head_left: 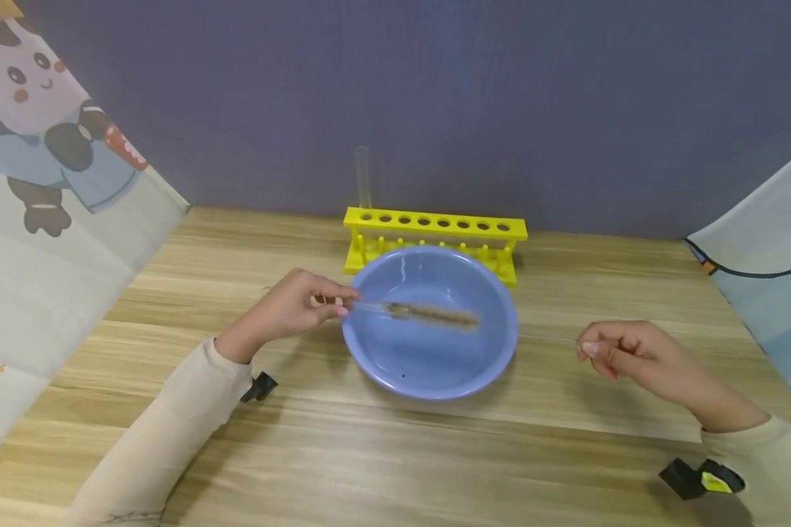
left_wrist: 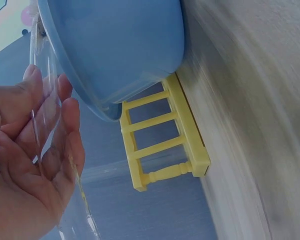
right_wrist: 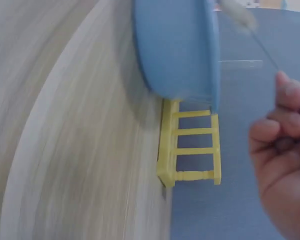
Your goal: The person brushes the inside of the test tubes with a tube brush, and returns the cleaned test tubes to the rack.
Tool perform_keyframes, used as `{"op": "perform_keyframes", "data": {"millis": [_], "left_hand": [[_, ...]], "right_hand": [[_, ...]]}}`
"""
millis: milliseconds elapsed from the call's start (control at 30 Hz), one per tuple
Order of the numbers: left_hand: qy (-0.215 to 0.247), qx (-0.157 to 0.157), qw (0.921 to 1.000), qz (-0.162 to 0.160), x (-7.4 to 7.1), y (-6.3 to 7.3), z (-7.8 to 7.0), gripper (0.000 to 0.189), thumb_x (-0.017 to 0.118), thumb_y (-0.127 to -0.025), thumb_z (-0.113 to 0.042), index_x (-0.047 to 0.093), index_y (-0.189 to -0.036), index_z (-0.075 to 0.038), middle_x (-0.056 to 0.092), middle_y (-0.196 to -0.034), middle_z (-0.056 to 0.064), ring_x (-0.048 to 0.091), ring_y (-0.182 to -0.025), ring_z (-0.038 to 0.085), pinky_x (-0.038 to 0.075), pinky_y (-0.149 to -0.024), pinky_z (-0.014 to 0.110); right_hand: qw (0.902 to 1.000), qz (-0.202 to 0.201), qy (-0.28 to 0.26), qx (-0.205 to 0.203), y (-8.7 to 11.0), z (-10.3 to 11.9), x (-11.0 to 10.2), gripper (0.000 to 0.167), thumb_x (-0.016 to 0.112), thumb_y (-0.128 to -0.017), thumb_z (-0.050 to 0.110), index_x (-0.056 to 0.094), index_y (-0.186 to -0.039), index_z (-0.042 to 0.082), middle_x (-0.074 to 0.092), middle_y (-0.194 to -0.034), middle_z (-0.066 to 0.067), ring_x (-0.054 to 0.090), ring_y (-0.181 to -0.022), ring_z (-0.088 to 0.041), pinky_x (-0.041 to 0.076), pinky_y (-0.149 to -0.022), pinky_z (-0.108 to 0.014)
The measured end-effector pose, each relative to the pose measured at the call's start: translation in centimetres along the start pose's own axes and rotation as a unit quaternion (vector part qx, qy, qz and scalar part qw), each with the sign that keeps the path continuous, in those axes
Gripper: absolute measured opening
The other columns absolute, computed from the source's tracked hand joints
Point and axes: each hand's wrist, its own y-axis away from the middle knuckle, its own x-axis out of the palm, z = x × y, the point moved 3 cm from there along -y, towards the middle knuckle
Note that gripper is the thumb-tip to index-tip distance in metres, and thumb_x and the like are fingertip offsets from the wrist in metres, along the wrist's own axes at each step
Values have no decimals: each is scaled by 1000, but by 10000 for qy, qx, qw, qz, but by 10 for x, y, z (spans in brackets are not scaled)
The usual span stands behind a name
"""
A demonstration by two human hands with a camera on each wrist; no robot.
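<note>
My left hand (head_left: 303, 304) pinches a clear test tube (left_wrist: 49, 75) near the left rim of a blue basin (head_left: 428, 366). Over the basin lies a test tube brush (head_left: 442, 316), its brown bristles blurred and roughly in line with the tube. Its tip end meets the tube's mouth; how far it sits inside is hard to tell. To the right of the basin, my right hand (head_left: 633, 359) pinches the brush's thin wire handle (right_wrist: 265, 49) between thumb and fingertips.
Behind the basin stands a yellow test tube rack (head_left: 435, 219), partly hidden by the rim. Another clear test tube (head_left: 363, 176) stands upright in its leftmost hole. A dark blue panel (head_left: 435, 95) rises behind the wooden table (head_left: 395, 468).
</note>
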Motion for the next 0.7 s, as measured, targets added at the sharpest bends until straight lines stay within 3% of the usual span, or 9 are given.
{"op": "perform_keyframes", "data": {"millis": [67,133,200,333,400,467,567,633,700], "left_hand": [[-17,24,10000,7,1,0,-1,27,73,-81,-5,71,-108,-6,73,-93,4,63,-75,12,50,-61,26],[-38,37,10000,-9,1,0,-2,28,73,-80,-5,71,-108,-6,73,-95,5,64,-77,12,50,-59,26],[-99,78,9999,-37,1,0,-3,28,73,-80,-5,72,-108,-6,73,-95,5,65,-79,12,49,-59,26],[-192,146,9997,-109,1,0,-5,28,74,-80,-5,72,-107,-7,73,-94,4,64,-79,12,47,-57,27],[-211,144,9996,-122,0,1,-5,28,75,-79,-5,72,-107,-8,73,-94,4,63,-79,12,46,-58,27],[-241,143,9995,-134,0,0,-6,28,75,-79,-6,73,-106,-8,73,-94,3,62,-77,12,46,-58,26],[-236,130,9995,-135,-1,1,-6,28,75,-79,-6,73,-107,-8,73,-94,3,61,-76,12,46,-58,26],[-221,148,9996,-124,-2,1,-6,28,75,-79,-6,73,-107,-8,73,-93,3,61,-76,12,46,-58,26],[-188,154,9996,-112,-2,2,-6,28,75,-79,-6,72,-107,-8,73,-93,3,61,-76,13,46,-59,27]], "right_hand": [[9952,407,-843,267,2,-2,-1,36,34,-93,-18,59,-94,8,39,-56,-6,28,-44,-18,28,-42,-28],[9801,746,-1753,561,2,-4,-1,37,28,-95,-16,59,-96,6,35,-56,-9,27,-46,-22,27,-45,-34],[9555,1073,-2662,687,2,-6,-1,39,22,-96,-15,57,-97,3,31,-57,-10,24,-47,-24,24,-49,-38],[8931,1541,-4114,973,1,-9,2,41,15,-98,-10,55,-97,0,27,-58,-11,19,-47,-24,15,-49,-39],[8705,1647,-4509,1086,0,-8,3,40,15,-99,-8,54,-96,0,26,-58,-11,18,-47,-23,12,-47,-38],[8568,1690,-4735,1146,0,-7,5,40,16,-100,-7,55,-97,-1,25,-58,-12,17,-47,-22,10,-46,-36],[8568,1732,-4733,1088,0,-7,5,40,16,-99,-8,55,-98,-1,25,-59,-12,17,-47,-22,10,-46,-36],[8725,1728,-4452,1037,2,-9,3,40,16,-99,-8,55,-99,0,26,-60,-12,19,-48,-23,13,-47,-38],[8962,1641,-4001,987,3,-11,1,40,17,-99,-9,55,-99,1,29,-60,-12,20,-48,-24,15,-47,-40]]}}
